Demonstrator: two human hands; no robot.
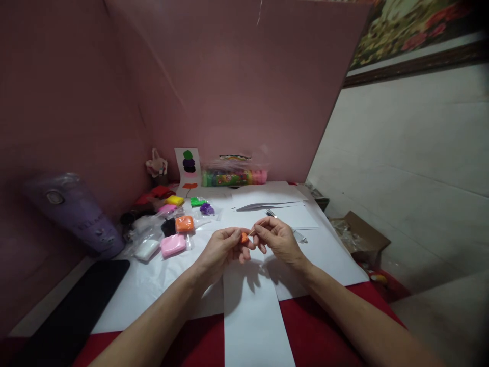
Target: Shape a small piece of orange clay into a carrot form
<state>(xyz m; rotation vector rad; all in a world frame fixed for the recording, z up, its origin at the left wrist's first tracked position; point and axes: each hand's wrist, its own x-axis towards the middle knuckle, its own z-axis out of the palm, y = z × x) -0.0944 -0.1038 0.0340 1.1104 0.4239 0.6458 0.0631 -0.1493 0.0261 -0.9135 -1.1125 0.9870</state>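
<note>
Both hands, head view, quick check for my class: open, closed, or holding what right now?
Left hand: closed, holding a small orange piece.
Right hand: closed, holding a thin stick pointed towards that piece.

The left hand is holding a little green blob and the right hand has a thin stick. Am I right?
Not quite: the little blob in the left hand is orange, not green, as the head view shows. The right hand does have a thin stick.
</note>
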